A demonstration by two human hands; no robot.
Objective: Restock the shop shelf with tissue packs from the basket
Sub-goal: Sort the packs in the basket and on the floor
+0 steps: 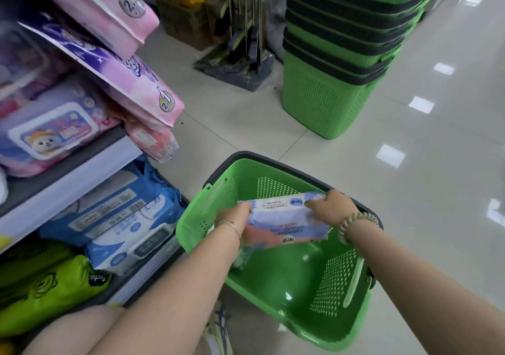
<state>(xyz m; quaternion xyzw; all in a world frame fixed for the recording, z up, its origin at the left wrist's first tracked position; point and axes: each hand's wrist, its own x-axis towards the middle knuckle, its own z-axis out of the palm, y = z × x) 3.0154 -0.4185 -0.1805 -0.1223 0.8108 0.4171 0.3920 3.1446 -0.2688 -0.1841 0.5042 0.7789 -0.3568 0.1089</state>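
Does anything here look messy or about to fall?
Yes. Two large pink plastic packs stick out, tilted, over the aisle, and a small pink-and-red pack below them overhangs the grey shelf lip. The white-and-blue tissue pack gripped by the left hand and right hand over the green plastic basket looks fine.

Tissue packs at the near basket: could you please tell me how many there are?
1 for certain: the tissue pack gripped by the left hand and right hand over the basket. A crinkled wrapper beneath the left wrist may be another.

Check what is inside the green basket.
Left hand and right hand hold a tissue pack over the basket; a pale item shows beneath. The pack covers anything directly under it.
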